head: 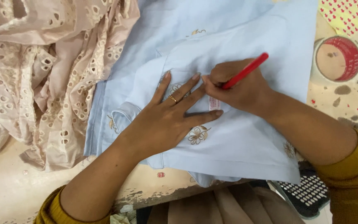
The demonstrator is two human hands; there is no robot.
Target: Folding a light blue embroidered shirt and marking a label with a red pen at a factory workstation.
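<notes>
The right hand [239, 89] has its grip shut tight on a red pen [245, 71]. The pen tip sits on a small pink tag [214, 103] on the blue cloth [237, 141]. The left hand [168, 120] lies flat with its fingers spread, pressing the blue cloth just beside the tag. It holds nothing. The blue cloth covers the desk [9, 195]. A heap of pink lace cloth [42, 74] lies to the left. A round red tin [337, 58] sits at the right; I cannot tell what is inside.
</notes>
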